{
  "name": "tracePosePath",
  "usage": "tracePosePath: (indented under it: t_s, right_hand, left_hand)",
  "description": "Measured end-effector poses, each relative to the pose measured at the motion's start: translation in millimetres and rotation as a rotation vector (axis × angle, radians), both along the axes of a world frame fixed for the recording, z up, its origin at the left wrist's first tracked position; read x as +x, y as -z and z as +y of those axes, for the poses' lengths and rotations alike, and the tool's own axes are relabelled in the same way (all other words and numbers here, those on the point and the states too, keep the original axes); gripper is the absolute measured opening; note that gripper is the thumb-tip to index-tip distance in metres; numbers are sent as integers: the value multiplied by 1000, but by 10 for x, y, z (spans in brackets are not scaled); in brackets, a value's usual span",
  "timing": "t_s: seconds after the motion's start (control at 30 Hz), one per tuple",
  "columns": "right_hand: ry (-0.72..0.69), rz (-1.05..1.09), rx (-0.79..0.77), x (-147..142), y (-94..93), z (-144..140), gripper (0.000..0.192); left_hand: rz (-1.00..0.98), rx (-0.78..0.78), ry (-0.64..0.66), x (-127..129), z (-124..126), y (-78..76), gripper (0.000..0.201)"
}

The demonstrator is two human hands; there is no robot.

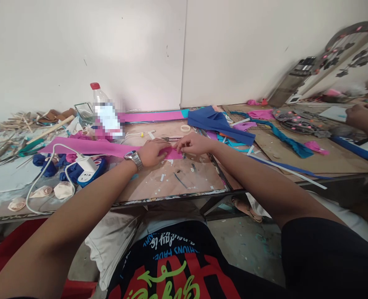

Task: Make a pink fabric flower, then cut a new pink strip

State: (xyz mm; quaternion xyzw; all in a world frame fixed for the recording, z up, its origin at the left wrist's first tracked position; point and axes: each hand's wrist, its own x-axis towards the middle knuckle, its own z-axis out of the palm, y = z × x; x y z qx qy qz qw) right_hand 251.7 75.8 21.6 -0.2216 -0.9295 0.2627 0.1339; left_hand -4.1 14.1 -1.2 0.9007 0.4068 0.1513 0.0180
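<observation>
A long pink strip (87,146), thin like crepe paper or cloth, runs across the table from the left to my hands. My left hand (154,153), with a metal watch (133,158) on its wrist, rests on the strip near its right end, fingers and thumb closed on the material. Just to the right, my right hand (198,144) has its fingertips pinched at the strip's upper edge. The strip's end shows below the right fingers. Exactly how the material is folded between the fingertips is hidden.
Left of me lie a blue-and-white power strip (92,172), white cable, cream rolled flowers (63,189) and wood scraps. Behind stands a red-capped bottle (95,87) by a lit phone (109,118). Blue sheets (218,122) and a tape roll (185,128) lie beyond; another person's hand (362,118) is at right.
</observation>
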Motion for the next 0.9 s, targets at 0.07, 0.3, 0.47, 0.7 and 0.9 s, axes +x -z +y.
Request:
tracePosePath:
  t_s: [0.07, 0.3, 0.47, 0.7, 0.9]
  right_hand:
    - [5, -1, -8, -1, -5, -5, 24]
    - [18, 0, -18, -4, -25, -23, 26]
    - [23, -17, -8, -2, -39, -36, 27]
    - [17, -21, 20, -7, -11, -14, 29]
    - [15, -24, 14, -8, -1, -7, 28]
  left_hand:
    - [2, 0, 3, -1, 6, 6, 45]
    - [16, 16, -3, -1, 13, 21, 47]
    - [17, 8, -17, 4, 8, 21, 48]
    - [5, 5, -34, 6, 10, 18, 47]
    - [17, -4, -56, 1, 8, 17, 50]
